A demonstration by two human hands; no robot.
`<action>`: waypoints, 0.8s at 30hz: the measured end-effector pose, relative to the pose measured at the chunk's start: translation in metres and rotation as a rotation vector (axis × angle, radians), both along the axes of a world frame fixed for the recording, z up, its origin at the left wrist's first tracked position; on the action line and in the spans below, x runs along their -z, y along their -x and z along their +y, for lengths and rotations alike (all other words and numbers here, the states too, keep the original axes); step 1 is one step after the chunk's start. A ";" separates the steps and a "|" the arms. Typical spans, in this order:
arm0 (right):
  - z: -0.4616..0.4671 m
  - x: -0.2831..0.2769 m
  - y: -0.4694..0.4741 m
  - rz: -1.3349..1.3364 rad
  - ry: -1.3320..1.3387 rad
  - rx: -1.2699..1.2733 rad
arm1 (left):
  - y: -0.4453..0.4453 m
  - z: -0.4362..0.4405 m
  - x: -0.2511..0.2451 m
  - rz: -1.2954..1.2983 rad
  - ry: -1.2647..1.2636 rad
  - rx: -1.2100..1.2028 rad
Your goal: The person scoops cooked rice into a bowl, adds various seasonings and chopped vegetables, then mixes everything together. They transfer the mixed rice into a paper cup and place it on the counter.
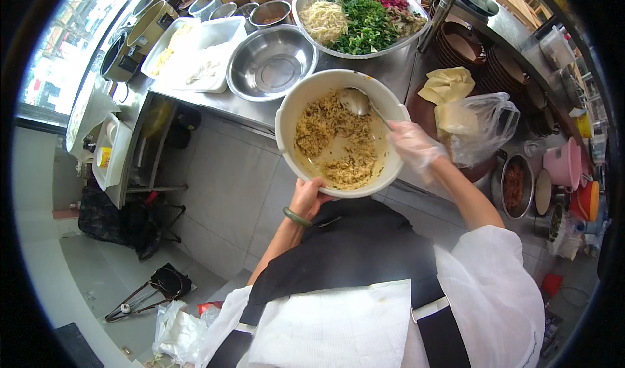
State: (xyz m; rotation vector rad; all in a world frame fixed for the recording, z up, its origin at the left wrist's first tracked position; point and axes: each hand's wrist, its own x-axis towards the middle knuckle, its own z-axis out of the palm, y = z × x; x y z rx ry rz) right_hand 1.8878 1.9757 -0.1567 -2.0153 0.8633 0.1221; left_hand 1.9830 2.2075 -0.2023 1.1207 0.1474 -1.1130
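Observation:
A large white plastic bowl (288,148) is tilted toward me at the counter's edge, with a crumbly tan and brown food mixture (317,128) spread around its inside. My left hand (308,197), bare and with a green bangle at the wrist, grips the bowl's near rim. In a clear plastic glove, my right hand (415,143) holds the handle of a large metal spoon (355,101), whose bowl rests on the mixture at the far side. Right of my right hand are yellow dough wrappers (447,84) and a clear plastic bag (493,128).
Behind the bowl stand a steel basin (272,62), a tray of chopped vegetables (366,26) and white tubs (219,50). Stacked brown bowls (459,40), a steel bowl of reddish food (513,185) and a pink bucket (561,160) are at the right. A metal post (442,11) rises behind.

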 end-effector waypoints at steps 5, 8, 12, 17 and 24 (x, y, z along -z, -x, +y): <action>0.008 -0.018 -0.011 0.048 0.438 -0.587 | -0.021 0.008 -0.009 -0.189 -0.045 0.169; -0.001 -0.036 0.006 0.049 0.675 -0.441 | -0.039 0.026 -0.013 -0.217 -0.063 0.136; 0.010 -0.023 0.028 -0.164 0.366 -0.646 | -0.036 0.025 -0.009 -0.047 -0.178 0.008; 0.008 -0.011 0.018 -0.112 -0.046 -0.371 | -0.025 0.007 -0.009 -0.029 -0.081 0.022; 0.002 -0.052 0.025 0.341 -0.058 -0.588 | -0.025 0.008 -0.017 0.130 -0.020 0.005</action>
